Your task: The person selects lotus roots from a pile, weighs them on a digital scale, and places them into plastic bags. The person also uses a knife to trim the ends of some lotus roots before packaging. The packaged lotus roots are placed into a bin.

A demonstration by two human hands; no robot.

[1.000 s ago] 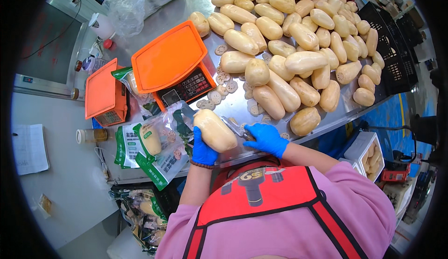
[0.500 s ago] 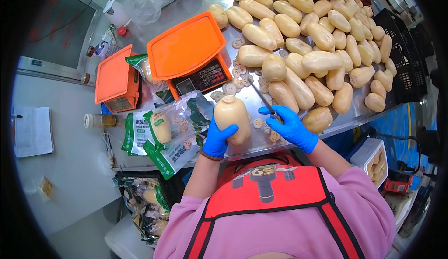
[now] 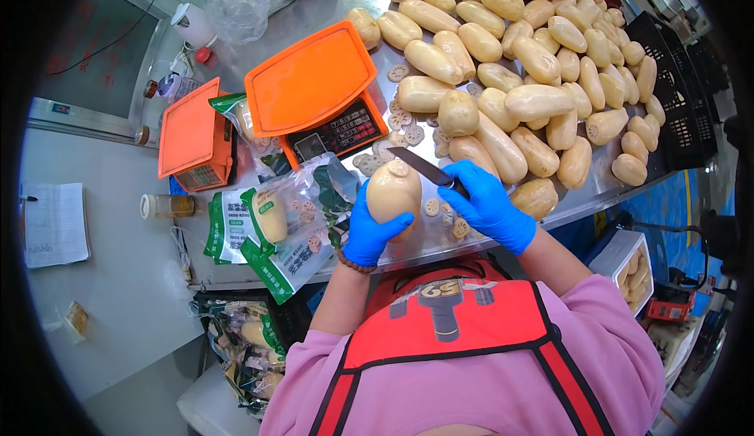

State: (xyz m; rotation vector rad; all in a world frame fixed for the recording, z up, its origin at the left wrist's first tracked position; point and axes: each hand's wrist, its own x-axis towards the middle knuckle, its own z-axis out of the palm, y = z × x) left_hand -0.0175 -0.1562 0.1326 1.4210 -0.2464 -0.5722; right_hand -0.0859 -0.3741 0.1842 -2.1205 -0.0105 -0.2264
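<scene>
In blue gloves, both my hands work over the near edge of the metal table. A thick pale lotus root (image 3: 390, 192) stands roughly upright with my left hand (image 3: 369, 228) wrapped round its lower side. My right hand (image 3: 488, 210) grips the dark handle of a knife (image 3: 420, 165). Its blade points up and left, its tip close to the cut top of the root; whether it touches cannot be made out. Several thin root slices (image 3: 412, 133) lie on the metal behind the root, and a few end pieces (image 3: 459, 227) lie between my hands.
A large heap of lotus roots (image 3: 542, 59) covers the table's far right, beside a black crate (image 3: 667, 82). Two orange scales (image 3: 310, 75) stand at the left. Printed plastic bags (image 3: 290, 220) lie next to my left hand. A white box (image 3: 624, 267) holds roots at the lower right.
The lotus root has tipped so its cut top faces me more. The knife blade has swung over toward that top, now showing its flat side.
</scene>
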